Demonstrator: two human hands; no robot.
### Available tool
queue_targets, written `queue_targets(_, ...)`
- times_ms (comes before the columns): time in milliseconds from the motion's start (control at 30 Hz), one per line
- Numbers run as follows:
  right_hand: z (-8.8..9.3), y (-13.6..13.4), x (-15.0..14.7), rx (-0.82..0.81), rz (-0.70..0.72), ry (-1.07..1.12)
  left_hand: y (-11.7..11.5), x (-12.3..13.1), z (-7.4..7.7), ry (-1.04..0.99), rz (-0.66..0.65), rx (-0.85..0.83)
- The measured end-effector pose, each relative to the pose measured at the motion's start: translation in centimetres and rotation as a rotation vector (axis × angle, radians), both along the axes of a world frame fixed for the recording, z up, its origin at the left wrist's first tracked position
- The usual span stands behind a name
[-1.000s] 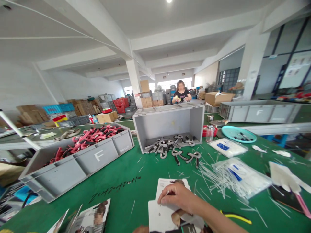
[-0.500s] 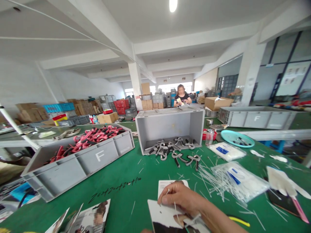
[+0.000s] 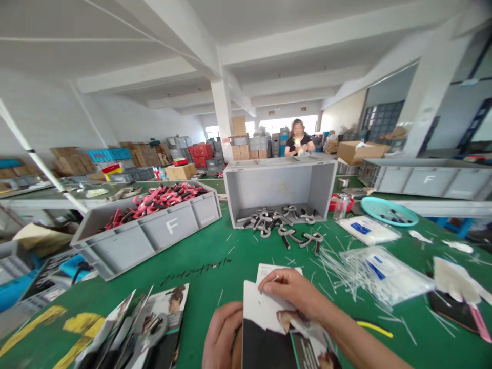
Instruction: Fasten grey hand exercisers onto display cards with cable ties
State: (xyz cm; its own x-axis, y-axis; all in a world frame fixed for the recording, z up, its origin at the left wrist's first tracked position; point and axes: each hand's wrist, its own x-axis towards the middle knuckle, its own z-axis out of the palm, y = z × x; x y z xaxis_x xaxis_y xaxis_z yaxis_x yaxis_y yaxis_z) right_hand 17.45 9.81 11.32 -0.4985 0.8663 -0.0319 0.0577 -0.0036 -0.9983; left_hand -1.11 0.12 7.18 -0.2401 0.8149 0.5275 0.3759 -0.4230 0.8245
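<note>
A printed card [image 3: 265, 338] stands tilted in front of me, mostly white at the top and dark below. My left hand [image 3: 225, 333] grips its left edge, the fingers curling behind it. At the card's upper part my right hand [image 3: 286, 289] is closed in a pinch on a thin white cable tie, of which only a small end shows. Behind that hand lies another white card [image 3: 269, 270]. To the left, several printed cards [image 3: 169, 312] with grey-and-black hand grips [image 3: 156, 328] attached lean together.
A tipped grey crate [image 3: 282, 189] has loose hand grips [image 3: 269, 220] spilling out. Red-and-black grips [image 3: 165, 197] fill another crate [image 3: 154, 241] at left. Scattered cable ties [image 3: 338, 271], plastic bags [image 3: 388, 277], a glove [image 3: 449, 279] and a turquoise plate [image 3: 413, 218] lie right. A person [image 3: 298, 143] works beyond.
My left hand has come up into view at the card's left edge. The card stands higher and more upright, and my right hand stays at its top. The view has tilted down and turned left.
</note>
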Motion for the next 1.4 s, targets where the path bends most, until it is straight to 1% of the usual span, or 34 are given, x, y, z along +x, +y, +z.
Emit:
queue_targets(33, 0.3, -0.4, 0.1, 0.043, -0.006, -0.044, 0.1, 0.2, 0.2, 0.008, -0.037, -0.033)
queue_targets(67, 0.5, -0.8, 0.2, 0.054, 0.000, -0.073, 0.2, 0.4, 0.3, -0.002, -0.073, -0.091)
queue_targets(133, 0.7, -1.5, 0.3, -0.011, 0.042, -0.097, 0.5, 0.9, 0.2, -0.083, -0.139, -0.249)
queue_targets(200, 0.8, -2.0, 0.4, -0.071, 0.083, -0.110, 0.6, 1.2, -0.2, -0.185, -0.189, -0.340)
queue_targets(267, 0.7, -2.1, 0.7, -0.024, 0.082, -0.141, 0.4, 1.3, -0.8, -0.237, -0.219, -0.346)
queue_targets(367, 0.5, -1.8, 1.1, 0.181, 0.074, -0.197, -0.1, 0.9, -1.7, -0.217, -0.267, -0.307)
queue_targets(433, 0.3, -1.5, 1.2, 0.268, 0.076, -0.222, -0.3, 0.6, -2.2, -0.215, -0.308, -0.284)
queue_targets(567, 0.0, -1.4, 0.8, 0.259, 0.105, -0.237, 0.2, 0.4, -2.6, -0.291, -0.307, -0.292)
queue_targets(667, -0.2, -1.8, 0.4, 0.360, 0.158, -0.295, 0.6, 0.6, -2.2, -0.349, -0.317, -0.330)
queue_targets(767, -0.5, -2.2, 0.3, 0.495, 0.175, -0.387, 0.2, 0.4, -1.4, -0.473, -0.339, -0.419)
queue_targets(867, -1.1, -2.5, 0.1, 0.551, 0.182, -0.356, -0.6, -0.1, -0.4, -0.575, -0.326, -0.508)
queue_targets(933, -1.6, -2.6, -0.2, 0.559, 0.195, -0.305, -0.8, -0.4, 0.1, -0.564, -0.304, -0.549)
queue_targets(1033, -2.3, -2.8, -0.9, 0.606, 0.190, -0.292, 0.1, -0.7, 0.1, -0.483, -0.234, -0.589)
queue_targets(1067, -2.3, -2.9, -1.0, 0.631, 0.174, -0.301, 0.6, -0.8, 0.0, -0.460, -0.236, -0.612)
queue_targets(1133, -1.8, -3.4, -0.8, 0.673, 0.140, -0.321, 1.6, -0.9, -0.1, -0.433, -0.310, -0.677)
queue_targets(1200, -0.8, -4.1, 0.1, 0.709, 0.111, -0.324, 2.2, -1.1, -0.1, -0.447, -0.400, -0.746)
queue_targets(1233, -0.4, -4.2, 0.9, 0.723, 0.085, -0.320, 2.2, -1.2, 0.0, -0.481, -0.401, -0.755)
queue_targets(1267, 0.0, -4.2, 1.9, 0.735, 0.038, -0.313, 2.2, -1.3, 0.1, -0.530, -0.361, -0.741)
queue_targets(1333, -0.2, -3.1, 4.5, 0.713, -0.136, -0.315, 1.9, -1.4, 0.2, -0.631, -0.208, -0.660)
queue_targets(1367, -0.8, -1.9, 6.1, 0.652, -0.244, -0.353, 1.7, -1.4, 0.1, -0.657, -0.140, -0.616)
queue_targets(1400, -1.7, -0.4, 7.7, 0.562, -0.348, -0.411, 1.4, -1.3, -0.1, -0.658, -0.103, -0.591)
